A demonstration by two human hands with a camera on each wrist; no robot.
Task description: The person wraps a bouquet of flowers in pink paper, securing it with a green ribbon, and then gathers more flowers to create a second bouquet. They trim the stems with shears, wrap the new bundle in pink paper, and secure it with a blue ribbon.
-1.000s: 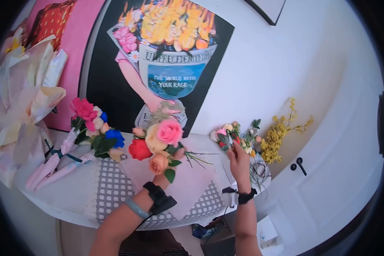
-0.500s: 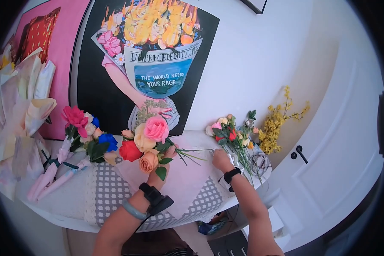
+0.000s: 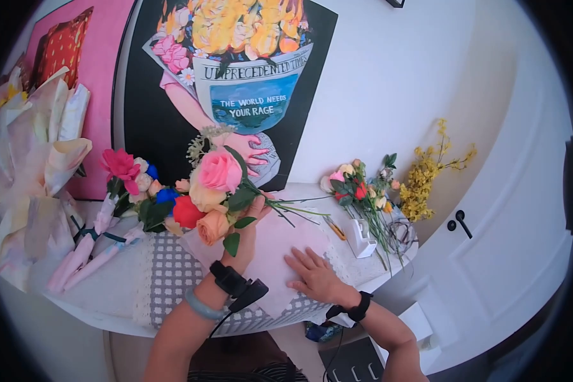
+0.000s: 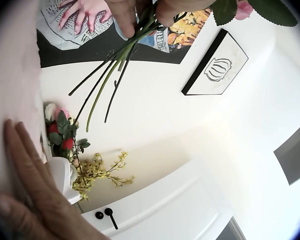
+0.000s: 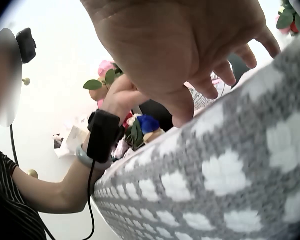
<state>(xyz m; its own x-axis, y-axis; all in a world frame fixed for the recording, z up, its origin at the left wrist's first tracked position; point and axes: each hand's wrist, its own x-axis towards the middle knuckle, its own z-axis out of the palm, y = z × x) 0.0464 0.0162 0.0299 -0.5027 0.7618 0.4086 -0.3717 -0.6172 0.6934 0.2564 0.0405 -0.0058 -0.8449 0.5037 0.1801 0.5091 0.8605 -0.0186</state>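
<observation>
Beside the wall, over a white table (image 3: 118,299), a person holds a bunch of roses (image 3: 211,191) aloft in the left hand (image 3: 254,209), above the left part of a pink sheet (image 3: 277,239). From the head camera I see the blooms plainly, pink, cream, red and peach among green leaves, yet the grip is half hidden behind them. The left wrist view settles it: thumb and fingers are closed round the stems (image 4: 135,39), whose ends fan out loose.

The right hand (image 3: 318,279) has its fingers spread and nearly straight over the sheet's right side, holding nothing. Low down, the right wrist view shows a gap beneath the palm, with thumb and fingertips reaching down; how firmly they press, I can't tell. That view also catches a striped top (image 5: 12,195) and the grey-and-white runner (image 5: 180,190) close up.

Only the head view takes in the two pink-wrapped bouquets (image 3: 76,264) at the left end whole, and the painting (image 3: 251,95) lettered "Your Rage". A white tape dispenser (image 3: 361,242) sits near the right hand. The framed drawing (image 4: 218,68), just a dark corner from above, appears entire in the left wrist view.
</observation>
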